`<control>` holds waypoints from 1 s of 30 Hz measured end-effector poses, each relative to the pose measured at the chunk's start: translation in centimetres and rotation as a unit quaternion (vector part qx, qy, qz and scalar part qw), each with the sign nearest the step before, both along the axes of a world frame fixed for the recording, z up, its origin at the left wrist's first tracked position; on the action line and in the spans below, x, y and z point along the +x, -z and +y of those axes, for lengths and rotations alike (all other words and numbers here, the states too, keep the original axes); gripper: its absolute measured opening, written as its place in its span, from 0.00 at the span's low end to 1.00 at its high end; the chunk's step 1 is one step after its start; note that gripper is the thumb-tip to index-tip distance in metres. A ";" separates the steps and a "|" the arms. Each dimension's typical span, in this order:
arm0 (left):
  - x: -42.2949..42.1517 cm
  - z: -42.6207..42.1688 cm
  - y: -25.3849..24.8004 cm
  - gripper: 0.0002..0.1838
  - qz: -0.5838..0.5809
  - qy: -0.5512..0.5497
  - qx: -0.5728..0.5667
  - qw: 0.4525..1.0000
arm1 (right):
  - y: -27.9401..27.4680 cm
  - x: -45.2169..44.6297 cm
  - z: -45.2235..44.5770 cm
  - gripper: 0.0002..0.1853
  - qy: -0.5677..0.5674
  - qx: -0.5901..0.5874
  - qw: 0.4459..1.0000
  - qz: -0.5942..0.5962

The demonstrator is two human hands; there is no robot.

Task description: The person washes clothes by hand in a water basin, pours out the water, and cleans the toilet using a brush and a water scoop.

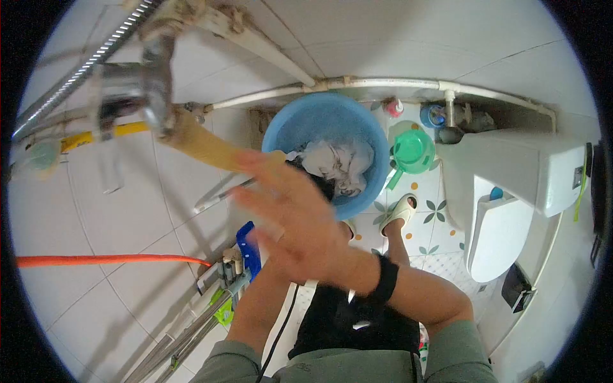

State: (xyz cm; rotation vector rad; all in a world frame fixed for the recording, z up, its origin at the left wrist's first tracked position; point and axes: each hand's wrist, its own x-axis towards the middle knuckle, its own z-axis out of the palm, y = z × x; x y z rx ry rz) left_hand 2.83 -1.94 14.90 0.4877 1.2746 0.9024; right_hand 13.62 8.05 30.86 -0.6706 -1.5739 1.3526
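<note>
My right hand [297, 220], blurred by motion, is raised in the middle of the view with its fingers apart. A black band circles that wrist. Its upper fingers overlap a tan hose [207, 145] hanging from the metal tap [150, 83]; contact is unclear. Beyond the hand, a blue basin [378, 185] on the floor holds water and white-grey cloth [338, 163], with dark cloth [317, 182] beside it. My left forearm [255, 313] reaches up from below, and its hand is hidden behind my right hand.
A green dipper [412, 152] lies right of the basin, near a white toilet [501, 236]. Pipes [377, 83] run along the wall. At the lower left are poles [191, 332], a blue plastic piece [248, 249] and an orange hose [115, 260].
</note>
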 end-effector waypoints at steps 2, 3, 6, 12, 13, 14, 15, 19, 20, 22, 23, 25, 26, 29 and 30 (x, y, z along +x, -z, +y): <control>-0.5 0.3 1.5 0.24 -0.020 -0.007 0.011 1.000 | 9.6 0.4 -2.8 0.21 0.083 -0.147 0.981 -0.099; -1.0 -0.2 4.0 0.24 -0.005 -0.088 -0.072 0.994 | 15.5 0.5 -4.5 0.23 0.131 -0.265 0.946 -0.134; -1.2 0.7 7.7 0.27 0.034 -0.164 -0.152 0.974 | 26.5 2.1 -6.9 0.28 0.045 -0.213 0.911 -0.350; -1.2 3.8 15.3 0.36 0.261 0.016 -0.061 0.963 | 32.7 1.5 -3.5 0.28 -0.057 0.022 0.808 -0.586; -1.4 3.8 16.9 0.37 0.316 0.049 -0.051 0.946 | 34.4 1.7 -2.8 0.27 -0.055 -0.008 0.824 -0.564; -1.2 4.6 17.0 0.39 0.249 0.011 -0.090 0.964 | 36.0 1.8 -1.9 0.27 -0.052 -0.033 0.838 -0.542; -1.5 4.9 17.8 0.39 0.220 0.003 -0.111 0.969 | 36.9 1.9 -1.6 0.26 -0.050 -0.055 0.851 -0.519; -6.4 4.3 24.5 0.34 0.171 0.135 -0.128 0.968 | 35.9 1.0 -0.7 0.20 -0.112 -0.049 0.826 -0.550; -6.3 4.1 24.2 0.32 0.174 0.121 -0.133 0.968 | 34.6 1.5 -0.7 0.19 -0.059 0.009 0.835 -0.547; -3.8 5.4 19.2 0.29 0.175 0.007 -0.154 0.972 | 30.4 3.0 -0.3 0.17 0.050 0.131 0.836 -0.531; -2.3 5.8 15.9 0.27 0.170 -0.090 -0.171 0.966 | 29.3 3.3 -0.6 0.18 0.054 0.021 0.839 -0.541; -2.7 3.4 16.4 0.26 0.264 -0.054 -0.099 0.958 | 28.5 3.4 -1.3 0.21 0.063 -0.199 0.817 -0.538; -2.8 2.3 16.5 0.26 0.310 -0.034 -0.063 0.948 | 29.6 3.3 -1.9 0.19 0.040 -0.268 0.800 -0.535; 0.4 0.7 12.0 0.25 0.239 -0.062 -0.052 0.968 | 31.9 2.5 -2.8 0.17 0.053 -0.295 0.856 -0.422; 0.6 0.7 10.2 0.27 0.172 -0.039 -0.058 0.983 | 30.4 2.1 -2.5 0.17 0.025 -0.287 0.868 -0.404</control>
